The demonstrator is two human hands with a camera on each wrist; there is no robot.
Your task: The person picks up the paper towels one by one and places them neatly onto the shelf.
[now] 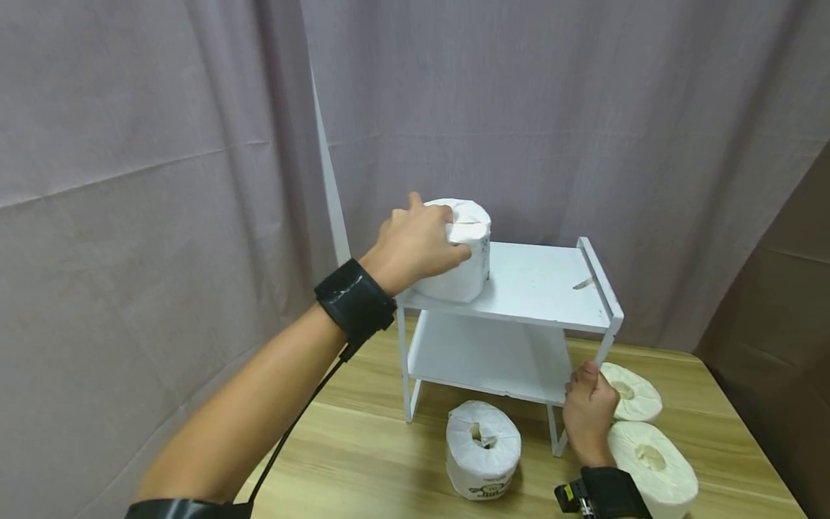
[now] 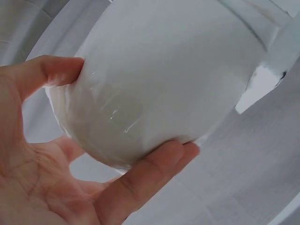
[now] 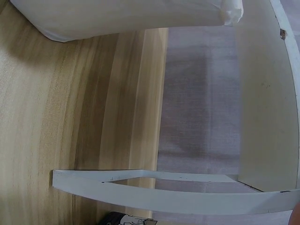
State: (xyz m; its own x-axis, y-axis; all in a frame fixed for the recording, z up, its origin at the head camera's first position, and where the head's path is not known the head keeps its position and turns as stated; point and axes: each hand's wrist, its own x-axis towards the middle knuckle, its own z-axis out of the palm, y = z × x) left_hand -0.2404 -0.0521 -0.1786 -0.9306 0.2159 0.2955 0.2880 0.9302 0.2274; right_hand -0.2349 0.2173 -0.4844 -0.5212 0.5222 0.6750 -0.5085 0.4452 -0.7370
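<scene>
Standing upright, head view: wrapped roll (image 1: 470, 271) atop white rack's (image 1: 538, 281) left end, in nearer left hand's (image 1: 418, 245) grip; right hand (image 1: 590, 411) clasps rack's right leg (image 1: 604, 349). Near roll (image 1: 480, 468) on bench (image 1: 350, 461): dark printed figure, lettering unreadable. Left wrist: fingers (image 2: 150, 164) around wrapped roll. Right wrist: rack leg, hand's edge.
</scene>
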